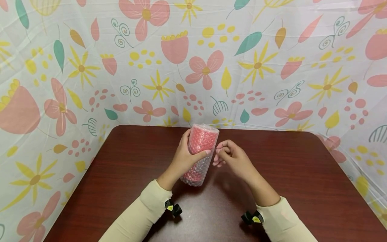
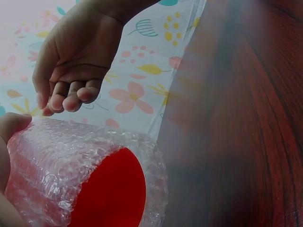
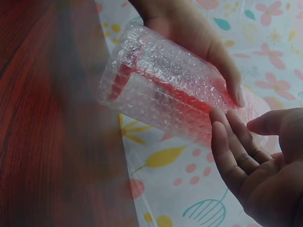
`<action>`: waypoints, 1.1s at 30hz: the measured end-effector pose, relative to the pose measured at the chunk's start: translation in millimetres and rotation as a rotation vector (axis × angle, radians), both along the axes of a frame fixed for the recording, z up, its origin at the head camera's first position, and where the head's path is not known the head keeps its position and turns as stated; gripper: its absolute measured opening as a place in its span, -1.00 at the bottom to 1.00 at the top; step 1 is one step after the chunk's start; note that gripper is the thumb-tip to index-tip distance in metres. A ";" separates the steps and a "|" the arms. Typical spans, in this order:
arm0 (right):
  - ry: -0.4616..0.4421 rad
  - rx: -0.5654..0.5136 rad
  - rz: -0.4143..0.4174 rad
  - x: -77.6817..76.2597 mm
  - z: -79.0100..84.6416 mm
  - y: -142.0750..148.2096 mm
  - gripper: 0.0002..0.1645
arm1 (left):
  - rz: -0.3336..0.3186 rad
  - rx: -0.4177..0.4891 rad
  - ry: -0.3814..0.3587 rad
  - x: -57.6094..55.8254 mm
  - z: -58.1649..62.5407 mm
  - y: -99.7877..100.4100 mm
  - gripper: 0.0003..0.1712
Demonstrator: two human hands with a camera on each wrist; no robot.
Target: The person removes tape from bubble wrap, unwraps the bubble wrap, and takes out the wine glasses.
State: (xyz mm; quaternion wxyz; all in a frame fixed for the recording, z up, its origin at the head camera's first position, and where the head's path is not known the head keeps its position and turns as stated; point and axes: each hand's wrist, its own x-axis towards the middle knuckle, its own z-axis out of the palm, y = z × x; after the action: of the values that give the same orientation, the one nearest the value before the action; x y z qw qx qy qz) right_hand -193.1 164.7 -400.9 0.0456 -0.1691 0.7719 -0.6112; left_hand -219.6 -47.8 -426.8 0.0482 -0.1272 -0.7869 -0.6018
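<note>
A red cylinder-like object wrapped in clear bubble wrap (image 1: 203, 139) is held tilted above the dark table. My left hand (image 1: 183, 155) grips it from the left side, its thumb lying across the front. In the left wrist view, the near end of the bundle shows a smooth red face (image 2: 113, 189) with the wrap (image 2: 156, 175) standing out past it. My right hand (image 1: 237, 159) is at the bundle's right side with its fingers loosely bent. In the right wrist view, the right fingertips (image 3: 218, 116) are right at the wrap's surface, thumb apart from them.
The dark reddish-brown wooden table (image 1: 130, 148) has rounded far corners. A white cloth (image 1: 229, 101) printed with flowers and leaves hangs behind it and along both sides. Black wrist straps (image 1: 173, 208) sit at the cuffs of the cream sleeves (image 1: 139, 211).
</note>
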 end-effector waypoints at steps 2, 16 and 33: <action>0.003 0.001 0.017 0.0 0.0 0.1 -0.74 | 0.003 -0.009 0.012 -0.2 -0.5 0.1 0.13; -0.021 0.066 0.037 -1.3 2.3 3.6 -0.75 | 0.031 -0.073 0.013 0.4 -0.8 0.1 0.16; -0.036 0.038 0.011 -2.4 0.9 3.3 -0.78 | 0.001 -0.100 0.020 -0.3 -2.8 1.3 0.16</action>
State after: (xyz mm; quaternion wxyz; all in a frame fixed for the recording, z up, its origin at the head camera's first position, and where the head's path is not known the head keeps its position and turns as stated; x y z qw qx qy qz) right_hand -195.4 168.1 -400.0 0.0660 -0.1613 0.7814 -0.5991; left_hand -219.9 -46.5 -429.6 0.0498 -0.1350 -0.8157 -0.5604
